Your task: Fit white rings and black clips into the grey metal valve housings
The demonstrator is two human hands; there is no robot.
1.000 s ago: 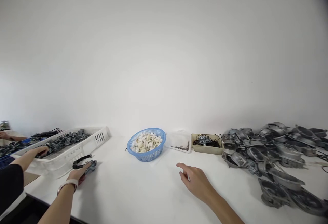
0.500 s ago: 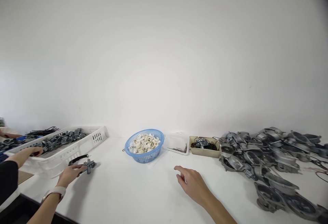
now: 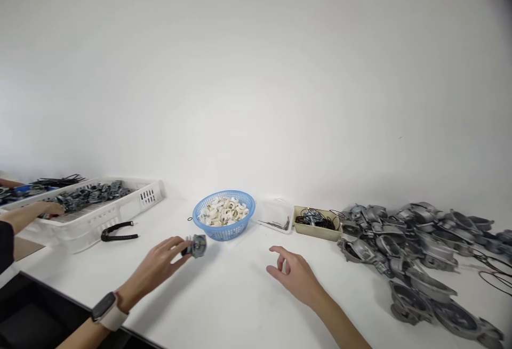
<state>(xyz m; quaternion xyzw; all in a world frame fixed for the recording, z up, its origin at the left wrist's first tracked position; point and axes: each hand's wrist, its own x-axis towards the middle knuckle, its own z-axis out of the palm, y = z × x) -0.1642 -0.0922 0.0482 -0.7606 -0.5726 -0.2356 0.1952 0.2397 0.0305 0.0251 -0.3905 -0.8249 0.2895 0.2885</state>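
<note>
Now the left hand [image 3: 157, 265], fingers pinching a metal part [image 3: 199, 245], has swung away from the white crate [image 3: 95, 227], likely within reach of the right hand [image 3: 296, 275], its fingers parted, empty

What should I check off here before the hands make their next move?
1. Metal part gripped: ok, at the fingertips of the left hand.
2. Right hand unloaded: ok, thumb and fingers apart, nothing visible between them.
3. Blue basket upright: ok, with white pieces inside.
4. Co-worker's hand away from both: ok, it is at the white crate.
5. Black strap put away: not ok, lying loose beside the crate.
6. Metal part undamaged: cannot tell, too small in view.
</note>
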